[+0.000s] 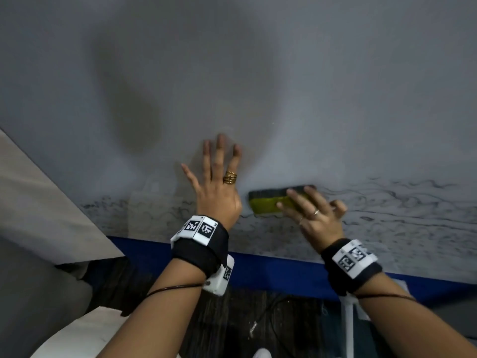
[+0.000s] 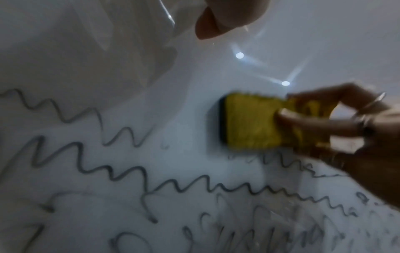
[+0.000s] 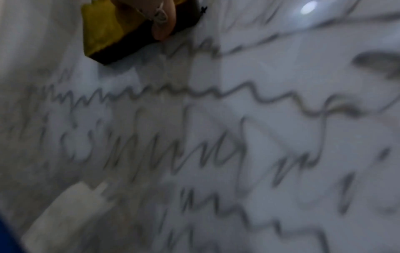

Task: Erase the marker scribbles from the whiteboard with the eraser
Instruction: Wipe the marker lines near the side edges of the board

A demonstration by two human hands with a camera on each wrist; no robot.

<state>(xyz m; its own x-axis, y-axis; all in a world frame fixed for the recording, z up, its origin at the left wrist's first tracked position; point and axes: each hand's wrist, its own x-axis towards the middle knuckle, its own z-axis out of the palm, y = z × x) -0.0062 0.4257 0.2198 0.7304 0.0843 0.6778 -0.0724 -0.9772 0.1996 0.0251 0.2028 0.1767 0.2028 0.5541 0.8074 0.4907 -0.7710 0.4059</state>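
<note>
Wiping is under way: right hand [image 1: 313, 215] grips the eraser [image 1: 268, 202] against the whiteboard [image 1: 258, 73] at centre frame, left hand [image 1: 216, 187] braces flat with fingers spread, and the scribbles [image 1: 400, 215] at lower right probably need the next pass.

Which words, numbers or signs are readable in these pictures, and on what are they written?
No readable text.
Marker scribbles on the whiteboard: wavy lines, no letters.
Wristbands: black-and-white code patterns, no words.
Eraser: no label visible.
</note>
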